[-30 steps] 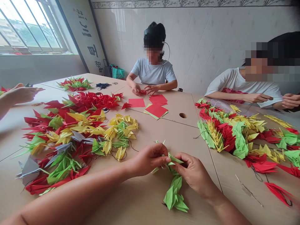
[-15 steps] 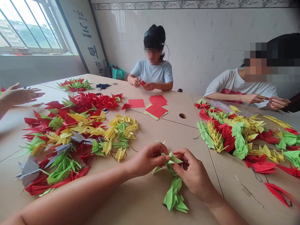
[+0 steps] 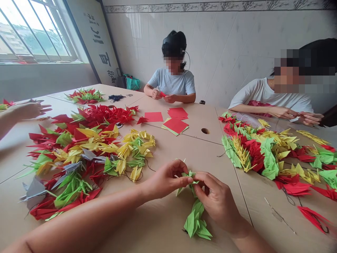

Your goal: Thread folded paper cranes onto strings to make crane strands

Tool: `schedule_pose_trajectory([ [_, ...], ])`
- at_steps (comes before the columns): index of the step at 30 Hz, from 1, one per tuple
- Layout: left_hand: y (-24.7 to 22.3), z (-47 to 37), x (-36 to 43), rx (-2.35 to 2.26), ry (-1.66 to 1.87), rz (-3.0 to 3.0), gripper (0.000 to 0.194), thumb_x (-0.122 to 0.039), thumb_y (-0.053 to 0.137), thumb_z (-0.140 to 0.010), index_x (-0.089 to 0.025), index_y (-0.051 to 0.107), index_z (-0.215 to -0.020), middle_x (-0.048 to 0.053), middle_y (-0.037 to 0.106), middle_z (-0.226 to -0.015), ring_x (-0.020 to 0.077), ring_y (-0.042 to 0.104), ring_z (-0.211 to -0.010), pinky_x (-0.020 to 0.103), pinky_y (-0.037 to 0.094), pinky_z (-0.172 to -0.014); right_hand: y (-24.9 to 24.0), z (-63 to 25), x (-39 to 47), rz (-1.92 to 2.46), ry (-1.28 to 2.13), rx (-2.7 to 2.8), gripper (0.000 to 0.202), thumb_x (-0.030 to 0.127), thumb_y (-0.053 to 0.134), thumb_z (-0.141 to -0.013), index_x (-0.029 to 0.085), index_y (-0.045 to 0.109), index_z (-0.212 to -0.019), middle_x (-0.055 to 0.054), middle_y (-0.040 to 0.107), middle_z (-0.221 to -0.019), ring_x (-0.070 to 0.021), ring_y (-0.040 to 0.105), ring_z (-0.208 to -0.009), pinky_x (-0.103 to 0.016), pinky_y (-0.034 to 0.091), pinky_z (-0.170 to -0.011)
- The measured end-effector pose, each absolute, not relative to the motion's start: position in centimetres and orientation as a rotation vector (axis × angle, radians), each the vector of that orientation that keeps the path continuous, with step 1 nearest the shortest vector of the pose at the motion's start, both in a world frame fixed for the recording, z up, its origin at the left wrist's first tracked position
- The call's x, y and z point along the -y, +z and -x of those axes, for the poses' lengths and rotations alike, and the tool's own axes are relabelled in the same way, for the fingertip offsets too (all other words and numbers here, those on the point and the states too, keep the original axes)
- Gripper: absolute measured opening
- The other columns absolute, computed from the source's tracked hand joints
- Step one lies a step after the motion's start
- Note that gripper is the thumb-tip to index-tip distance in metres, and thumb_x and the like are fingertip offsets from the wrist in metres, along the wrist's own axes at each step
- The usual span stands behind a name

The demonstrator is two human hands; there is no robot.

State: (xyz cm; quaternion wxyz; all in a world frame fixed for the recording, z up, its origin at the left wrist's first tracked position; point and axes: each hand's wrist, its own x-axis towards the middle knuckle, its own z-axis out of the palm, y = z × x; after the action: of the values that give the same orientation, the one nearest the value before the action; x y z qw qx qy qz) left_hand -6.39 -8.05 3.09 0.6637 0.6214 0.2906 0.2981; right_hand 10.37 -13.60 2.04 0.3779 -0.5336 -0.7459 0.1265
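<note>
Near the table's front my left hand [image 3: 172, 179] and my right hand [image 3: 217, 198] meet over a green folded paper crane [image 3: 190, 174]. Thumb and fingers of each hand pinch it from either side. From below it, a string of green paper cranes [image 3: 195, 219] hangs down onto the tabletop, its lower end lying toward me with a dark knot of thread. Part of the pinched crane is covered by my fingers. To the right of my right hand, a long needle [image 3: 280, 215] lies on the table.
Heaped strings of red, yellow, green and grey paper cranes [image 3: 86, 147] lie at left. More strung cranes [image 3: 265, 151] cover the right side. Square red paper sheets [image 3: 177, 125] lie mid-table, near a round hole [image 3: 205, 131]. Two people sit opposite; another person's hand [image 3: 28, 110] reaches in at left.
My fingers have closed further over the green crane, and its flap that stuck out to the right no longer shows. The person at right now holds a small white piece.
</note>
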Motion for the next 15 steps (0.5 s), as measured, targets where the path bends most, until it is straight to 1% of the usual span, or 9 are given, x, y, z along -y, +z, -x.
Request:
schedule_pose_trajectory([
  [2,3.04,6.29,8.09,-0.656,0.692,-1.379,0.034,-0.04,0.067,-0.068,-0.014,0.049,-0.079,-0.004,0.046,-0.064,0.0059,0.04,-0.058,0.019,0.031,-0.052,1.98,-10.39,13.52,1.337,0.278,1.959,0.014,0.016,0.046,-0.083,0.023,0.058,-0.087,-0.005,0.066,-0.089,-0.0137,0.061,-0.065,-0.024,0.048,-0.059],
  [5,3.04,6.18,8.19,-0.662,0.717,-1.344,0.036,-0.04,0.071,-0.064,-0.014,0.048,-0.075,-0.005,0.046,-0.063,0.0055,0.039,-0.057,0.019,0.03,-0.051,1.82,-10.39,13.47,1.317,0.191,2.007,0.017,0.014,0.046,-0.082,0.023,0.058,-0.089,-0.005,0.067,-0.09,-0.0154,0.063,-0.072,-0.024,0.048,-0.06],
  [11,3.06,6.15,8.32,-0.724,0.699,-1.346,0.037,-0.041,0.07,-0.065,-0.014,0.047,-0.074,-0.004,0.048,-0.061,0.0062,0.04,-0.056,0.019,0.03,-0.05,1.79,-10.37,13.65,1.269,0.023,2.063,0.02,0.01,0.047,-0.079,0.021,0.058,-0.09,-0.006,0.068,-0.091,-0.0169,0.065,-0.075,-0.025,0.049,-0.061],
  [15,2.91,6.16,8.24,-0.7,0.703,-1.357,0.034,-0.039,0.069,-0.067,-0.014,0.048,-0.076,-0.003,0.048,-0.062,0.0065,0.041,-0.058,0.02,0.031,-0.052,1.94,-10.46,13.64,1.256,-0.026,2.074,0.02,0.009,0.047,-0.078,0.02,0.058,-0.089,-0.007,0.068,-0.091,-0.0169,0.065,-0.075,-0.025,0.049,-0.061],
])
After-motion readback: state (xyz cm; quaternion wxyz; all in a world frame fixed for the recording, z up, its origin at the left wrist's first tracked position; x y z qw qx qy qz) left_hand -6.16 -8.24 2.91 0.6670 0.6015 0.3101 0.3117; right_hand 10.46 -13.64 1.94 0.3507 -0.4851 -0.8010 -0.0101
